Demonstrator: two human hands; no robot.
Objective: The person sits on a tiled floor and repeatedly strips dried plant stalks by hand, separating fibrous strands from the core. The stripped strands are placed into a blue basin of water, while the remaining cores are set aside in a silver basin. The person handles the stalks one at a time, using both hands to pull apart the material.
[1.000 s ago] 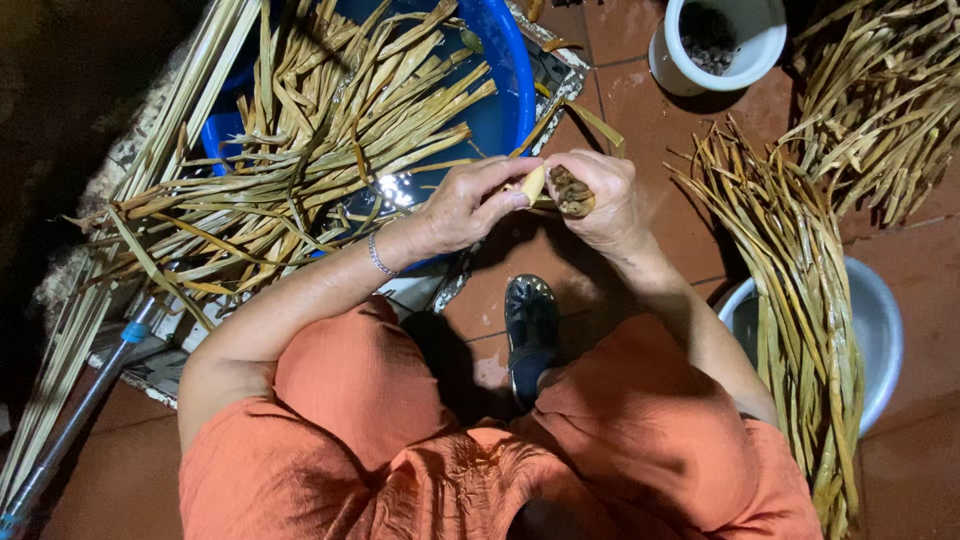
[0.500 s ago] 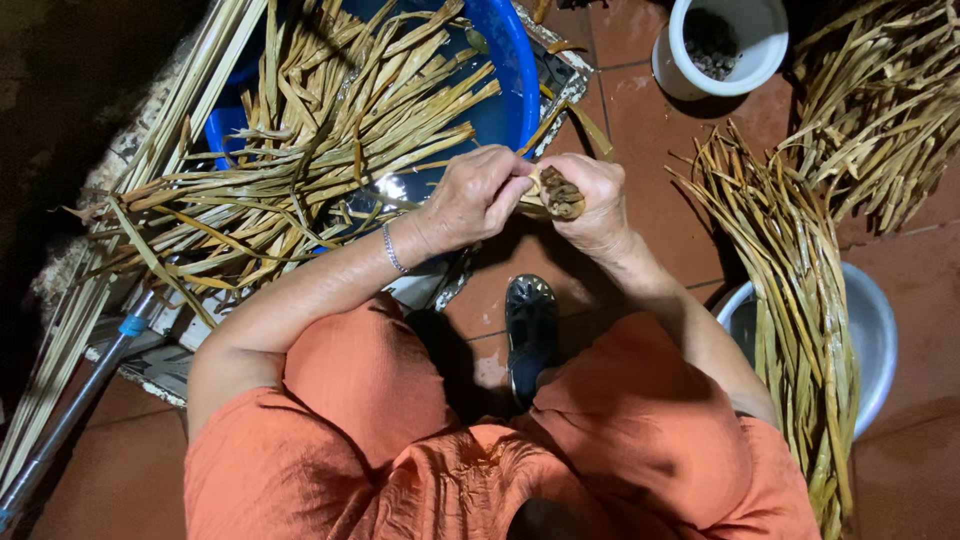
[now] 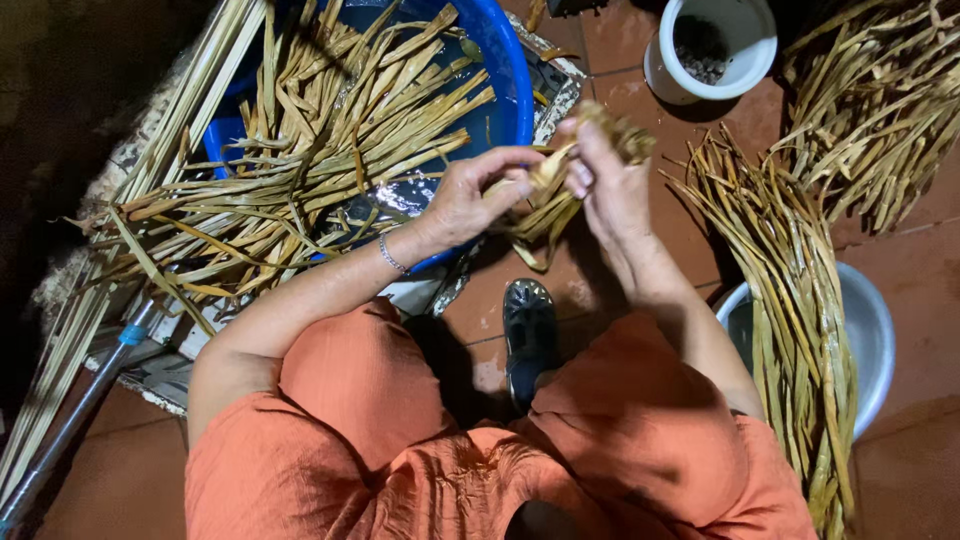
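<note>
Both hands meet over the floor in front of my knees, working a small bunch of dried leaf strips (image 3: pixel 548 205). My left hand (image 3: pixel 470 195) pinches the bunch from the left, with a thin bracelet on its wrist. My right hand (image 3: pixel 610 185) grips the upper end of the same bunch, where the strips are folded into a knot. Loose ends hang down below my fingers. Just left of my hands sits a blue tub (image 3: pixel 505 75) heaped with long dried leaf strips (image 3: pixel 300 160).
A white pot (image 3: pixel 755 40) with dark contents stands at the top right. More leaf strips (image 3: pixel 790 300) lie across a metal bowl (image 3: pixel 875 340) on the right; another pile (image 3: pixel 880 100) is at the far right. A black shoe (image 3: pixel 528 335) is between my knees. Long stalks (image 3: pixel 60 360) lie left.
My hands have risen slightly and pulled apart a little. The bunch has unfolded, with longer strips now hanging below my fingers.
</note>
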